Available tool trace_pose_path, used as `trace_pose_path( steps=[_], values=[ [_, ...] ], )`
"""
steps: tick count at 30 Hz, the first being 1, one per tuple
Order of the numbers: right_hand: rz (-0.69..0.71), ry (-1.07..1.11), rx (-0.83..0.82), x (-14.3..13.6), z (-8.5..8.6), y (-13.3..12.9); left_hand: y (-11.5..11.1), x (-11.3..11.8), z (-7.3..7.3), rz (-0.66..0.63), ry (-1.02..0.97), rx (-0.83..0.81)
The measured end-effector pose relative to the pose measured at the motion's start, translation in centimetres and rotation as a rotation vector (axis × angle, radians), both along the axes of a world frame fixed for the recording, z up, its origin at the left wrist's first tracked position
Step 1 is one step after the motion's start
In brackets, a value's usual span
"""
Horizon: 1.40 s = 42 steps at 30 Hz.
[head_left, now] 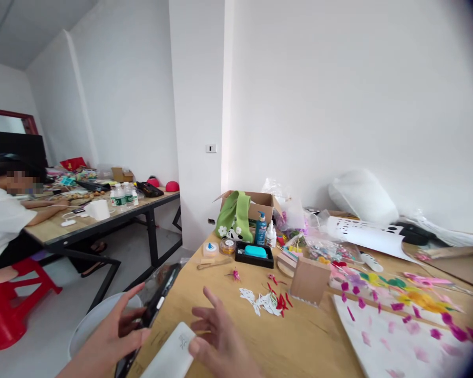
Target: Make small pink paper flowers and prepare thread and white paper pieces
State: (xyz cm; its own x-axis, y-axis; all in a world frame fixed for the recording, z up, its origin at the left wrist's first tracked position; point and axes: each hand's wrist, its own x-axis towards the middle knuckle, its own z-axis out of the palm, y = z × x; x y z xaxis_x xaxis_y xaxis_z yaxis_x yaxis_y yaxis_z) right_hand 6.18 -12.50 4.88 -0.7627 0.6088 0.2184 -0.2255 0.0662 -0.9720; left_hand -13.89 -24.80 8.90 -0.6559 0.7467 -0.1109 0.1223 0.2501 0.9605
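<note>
A dark phone (157, 300), seen nearly edge-on, is held in my left hand (116, 328), with the thumb on one side and fingers around the other. Beside it, a white slab-like device (169, 354) with small dark markings lies low in the view, above the wooden table (295, 336). My right hand (220, 336) is at its right edge, thumb touching its corner, the other fingers spread apart. White strips (260, 302) and red pieces (286, 302) lie on the table to the right of my right hand.
A black tray (254, 256), blue pump bottle (260, 229), green bag (235, 218) and cardboard piece (310, 281) stand farther back. Petals lie on white paper (372, 349) at right. A white bucket (98, 317) is left of the table; a person (3, 226) sits at another table.
</note>
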Motion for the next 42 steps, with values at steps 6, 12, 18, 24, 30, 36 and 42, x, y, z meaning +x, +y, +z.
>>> trace_pose_path(
  steps=[6, 12, 18, 24, 30, 36, 42],
  values=[
    [0.004, 0.364, -0.372, -5.0, 1.3, -1.4, 0.8, 3.3, 0.3, -0.244, -0.271, 0.071],
    [-0.144, 0.405, -0.496, -4.8, 1.0, -1.5, 1.5, 3.7, -0.8, -0.265, -0.259, 0.038],
    [-0.184, 0.396, -0.500, -4.9, 0.8, -1.1, 2.2, 3.6, -1.0, -0.295, -0.294, 0.024],
    [-0.212, 0.410, -0.522, -4.9, 0.6, -0.8, 2.9, 3.6, -1.0, -0.375, -0.344, 0.061],
    [-0.205, 0.410, -0.521, -4.7, 0.7, -0.4, 3.1, 3.5, -0.9, -0.387, -0.327, 0.049],
    [-0.197, 0.377, -0.508, -4.3, 1.1, -0.4, 3.1, 3.4, -1.0, -0.413, -0.275, 0.044],
    [-0.166, 0.384, -0.519, -3.9, 1.1, -0.1, 3.5, 3.8, -1.2, -0.380, -0.263, 0.025]
  ],
)
